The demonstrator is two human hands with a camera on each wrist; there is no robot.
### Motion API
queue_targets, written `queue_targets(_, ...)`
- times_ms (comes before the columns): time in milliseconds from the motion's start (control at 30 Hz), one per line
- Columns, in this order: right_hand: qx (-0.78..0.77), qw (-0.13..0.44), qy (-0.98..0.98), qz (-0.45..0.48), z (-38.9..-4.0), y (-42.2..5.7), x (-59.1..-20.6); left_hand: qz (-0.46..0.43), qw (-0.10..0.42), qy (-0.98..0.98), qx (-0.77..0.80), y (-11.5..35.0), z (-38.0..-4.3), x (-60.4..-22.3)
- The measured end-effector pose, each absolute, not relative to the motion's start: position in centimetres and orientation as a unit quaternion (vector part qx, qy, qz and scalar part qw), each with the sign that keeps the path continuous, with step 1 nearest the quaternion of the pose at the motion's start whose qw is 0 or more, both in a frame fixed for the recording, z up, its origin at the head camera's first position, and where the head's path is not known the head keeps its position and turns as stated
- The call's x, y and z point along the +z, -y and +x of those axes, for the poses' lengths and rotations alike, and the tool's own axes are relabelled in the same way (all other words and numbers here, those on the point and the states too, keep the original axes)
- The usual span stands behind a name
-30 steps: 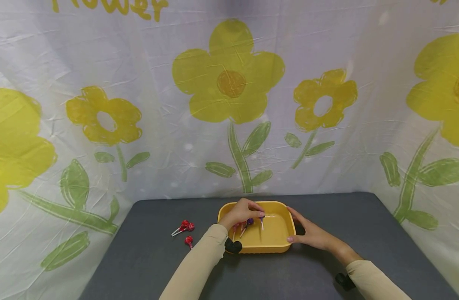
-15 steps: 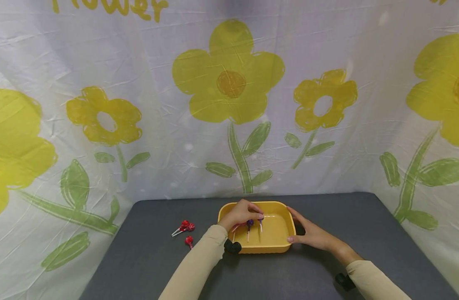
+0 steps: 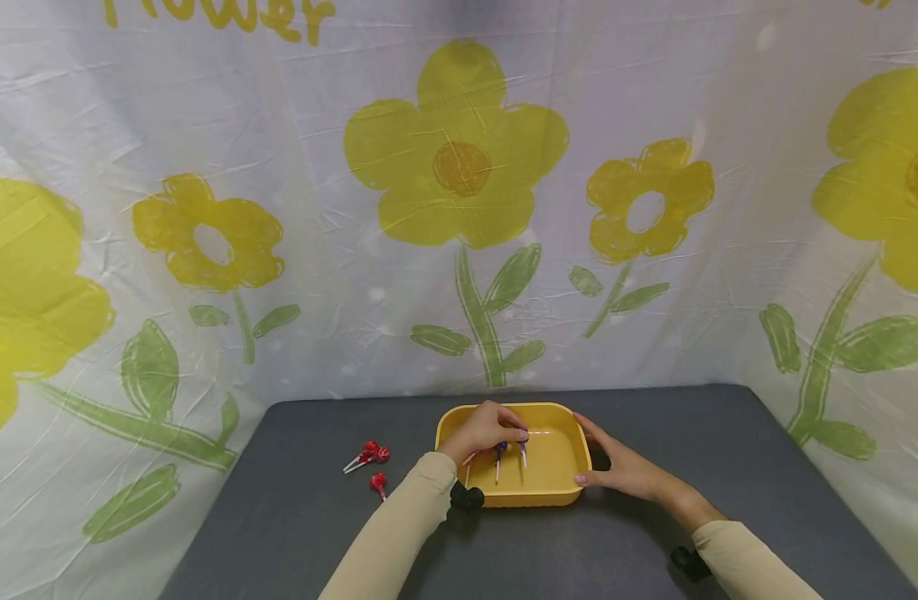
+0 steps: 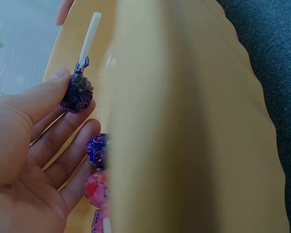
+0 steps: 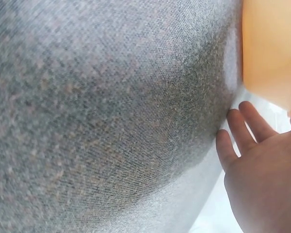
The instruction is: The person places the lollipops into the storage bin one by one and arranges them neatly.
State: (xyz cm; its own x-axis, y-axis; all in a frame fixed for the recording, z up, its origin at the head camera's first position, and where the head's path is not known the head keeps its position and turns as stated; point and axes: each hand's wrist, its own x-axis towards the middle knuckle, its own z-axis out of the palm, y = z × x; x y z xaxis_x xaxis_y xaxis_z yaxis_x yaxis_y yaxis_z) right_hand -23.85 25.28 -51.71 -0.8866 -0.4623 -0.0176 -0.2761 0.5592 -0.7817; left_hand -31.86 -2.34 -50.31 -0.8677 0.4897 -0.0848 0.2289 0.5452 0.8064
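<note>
My left hand [image 3: 485, 429] reaches over the left part of a yellow rectangular tray [image 3: 552, 467]. Between its thumb and fingertips it pinches a purple-wrapped lollipop [image 4: 77, 94], whose white stick points toward me in the head view. Close to the fingers, inside the tray, lie another purple lollipop [image 4: 98, 149] and a pink one [image 4: 97, 188]; the tray wall partly hides both in the left wrist view. My right hand [image 3: 624, 468] touches the tray's right end, thumb at the near corner and index finger at the far one. Its other fingers look fairly straight and spread.
Left of the tray, several red lollipops [image 3: 369, 452] lie bunched on the dark grey table [image 3: 294, 517], with a single red lollipop [image 3: 378, 481] nearer me. A cloth printed with yellow flowers [image 3: 462, 167] hangs behind the table.
The second purple lollipop in the tray has swung from a slant to point its stick toward me. My left hand has barely shifted, still pinching its lollipop. The right hand has not moved.
</note>
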Motion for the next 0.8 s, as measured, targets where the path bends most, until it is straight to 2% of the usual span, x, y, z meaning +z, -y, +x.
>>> queue_targets(533, -0.425, 0.114, -0.873, -0.211, -24.01, -25.33, -51.86, 0.187, 0.161, -0.858, 0.451, 2.12, -31.67, -50.74)
queue_targets(800, -0.429, 0.118, -0.87, -0.213, -24.04, -25.24, -51.75, 0.206, 0.174, -0.86, 0.433, 2.27, -32.03, -49.94)
